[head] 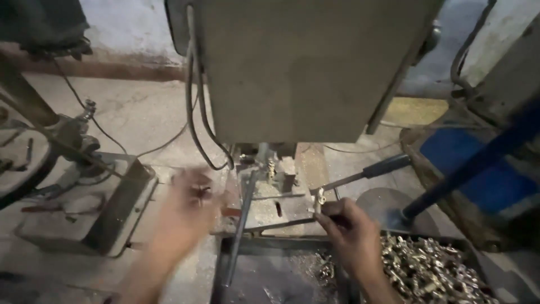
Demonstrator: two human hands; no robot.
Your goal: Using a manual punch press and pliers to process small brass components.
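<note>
Right hand [351, 231] pinched one brass fitting [319, 197] at the machine's bench [270, 208]; left hand [188, 211] blurred, grip unclear. Tray of fittings [433, 270] beside right wrist remained heaped.

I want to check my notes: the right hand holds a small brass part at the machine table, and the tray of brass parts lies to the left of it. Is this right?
Not quite. In the head view the tray of brass parts lies to the right of the right hand, not left. The rest holds: that hand holds a small brass part at the machine table.

Right hand [351, 228] pinching a small brass fitting [319, 197] at the near right corner of the machine table [270, 209], beside a tray of brass parts [433, 270]. Left hand [188, 205] blurred, raised by the table's left edge, grip unclear.
</note>
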